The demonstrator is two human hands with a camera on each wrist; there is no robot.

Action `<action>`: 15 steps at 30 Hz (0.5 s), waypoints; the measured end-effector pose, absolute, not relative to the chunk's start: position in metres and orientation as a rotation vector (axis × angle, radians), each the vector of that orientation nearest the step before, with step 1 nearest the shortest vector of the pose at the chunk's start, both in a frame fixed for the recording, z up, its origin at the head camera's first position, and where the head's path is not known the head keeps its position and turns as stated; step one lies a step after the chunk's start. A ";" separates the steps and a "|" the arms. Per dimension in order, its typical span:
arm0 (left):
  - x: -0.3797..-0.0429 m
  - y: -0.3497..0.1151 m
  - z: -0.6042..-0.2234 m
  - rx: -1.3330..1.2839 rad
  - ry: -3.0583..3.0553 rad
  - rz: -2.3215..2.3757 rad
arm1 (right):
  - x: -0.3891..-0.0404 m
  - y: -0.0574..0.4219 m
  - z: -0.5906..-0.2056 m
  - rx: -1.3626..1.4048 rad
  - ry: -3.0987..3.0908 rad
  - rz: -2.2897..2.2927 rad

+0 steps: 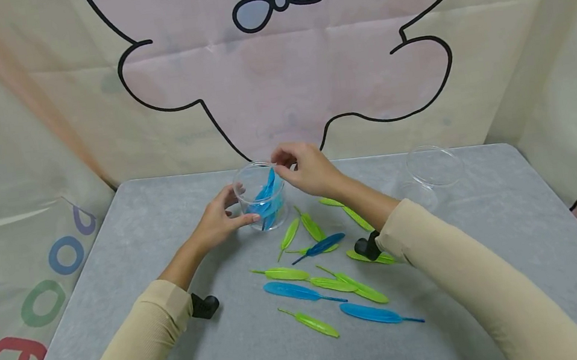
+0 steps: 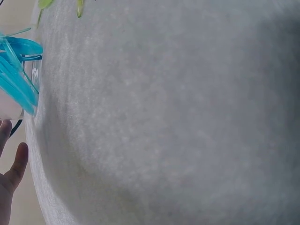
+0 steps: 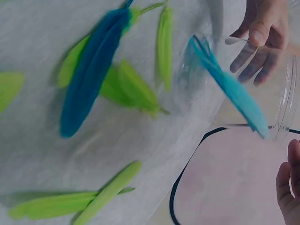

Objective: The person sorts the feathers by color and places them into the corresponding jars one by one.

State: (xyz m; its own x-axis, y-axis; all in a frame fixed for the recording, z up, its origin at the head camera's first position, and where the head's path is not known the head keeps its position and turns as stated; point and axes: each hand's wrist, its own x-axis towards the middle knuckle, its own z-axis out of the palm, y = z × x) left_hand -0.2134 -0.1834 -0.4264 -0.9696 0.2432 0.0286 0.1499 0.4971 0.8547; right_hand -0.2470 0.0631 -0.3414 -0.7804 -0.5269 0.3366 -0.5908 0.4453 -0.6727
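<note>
Left grip [image 1: 220, 217] — on jar [image 1: 248, 185], near table edge [image 1: 189, 175]

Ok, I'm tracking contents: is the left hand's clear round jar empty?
No, the jar isn't empty: slender blue feathers show through its wall.

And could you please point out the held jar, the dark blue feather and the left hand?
Held jar [image 1: 282, 206]: head view, its right wall.
Dark blue feather [image 3: 93, 71]: right wrist view, mid-vane.
Left hand [image 1: 218, 221]: head view, its thumb side.
</note>
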 end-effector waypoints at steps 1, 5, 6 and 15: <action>-0.213 -0.184 -0.426 0.345 2.636 1.487 | -0.247 0.066 -0.342 1.004 -2.605 1.263; -0.212 -0.184 -0.425 0.345 2.639 1.481 | -0.246 0.081 -0.348 0.972 -2.640 1.285; -0.212 -0.184 -0.425 0.347 2.641 1.478 | -0.246 0.085 -0.351 0.966 -2.656 1.293; -0.213 -0.184 -0.425 0.351 2.654 1.461 | -0.241 0.115 -0.375 0.953 -2.812 1.273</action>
